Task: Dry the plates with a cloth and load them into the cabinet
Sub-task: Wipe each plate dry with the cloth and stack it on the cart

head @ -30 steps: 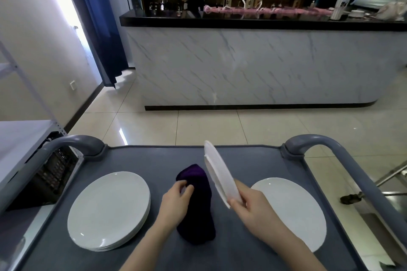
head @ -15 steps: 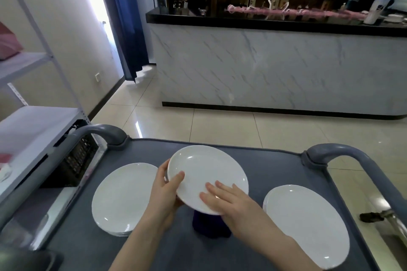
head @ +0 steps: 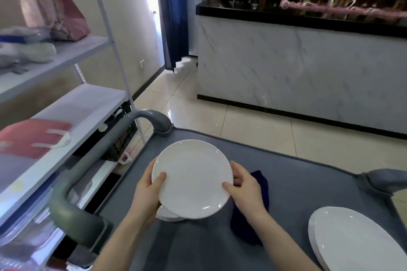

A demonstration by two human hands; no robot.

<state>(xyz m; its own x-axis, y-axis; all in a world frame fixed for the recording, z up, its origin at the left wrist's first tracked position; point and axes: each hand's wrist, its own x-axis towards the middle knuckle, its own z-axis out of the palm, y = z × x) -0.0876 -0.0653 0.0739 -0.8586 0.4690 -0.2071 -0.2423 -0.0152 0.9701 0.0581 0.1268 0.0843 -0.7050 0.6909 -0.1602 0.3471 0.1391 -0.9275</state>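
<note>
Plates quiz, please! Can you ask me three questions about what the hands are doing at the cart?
1. True or false: only one hand holds the white plate.
2. Where is the dark cloth? A) lying on the grey cart by the right hand; B) draped over the white plate; C) held up in the left hand.
3. Fill in: the left hand's thumb rests on the plate's ___ rim.

Key: 1 false, both hands grip it. 2 A. 3 left.
</note>
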